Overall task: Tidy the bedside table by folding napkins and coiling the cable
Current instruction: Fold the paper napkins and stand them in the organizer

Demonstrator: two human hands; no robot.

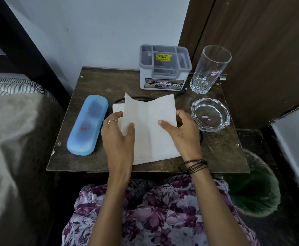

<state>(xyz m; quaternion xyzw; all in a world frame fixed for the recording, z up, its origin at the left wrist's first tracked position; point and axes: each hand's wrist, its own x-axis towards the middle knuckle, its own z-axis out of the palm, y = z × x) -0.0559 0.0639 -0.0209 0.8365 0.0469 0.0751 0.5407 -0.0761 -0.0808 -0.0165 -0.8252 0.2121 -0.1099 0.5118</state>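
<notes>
Head cam: napkin [150, 128] lies mid bedside table [95, 82], btwn blue case [87, 125] and glass ashtray [210, 115]. Left hand [118, 137] pinches its left flap, lifted; right hand [182, 132] pinches right edge. Another napkin [117, 108] peeks out underneath. Cable [136, 98] shows behind, mostly hidden, not coiled. Step: napkin fold, prob early. Next: bring flap over, match edges, press crease.

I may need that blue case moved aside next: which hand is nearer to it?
Left. The left hand pinches the napkin's left edge just beside the blue case, not touching it. The right hand holds the napkin's opposite edge, by the glass ashtray.
</notes>
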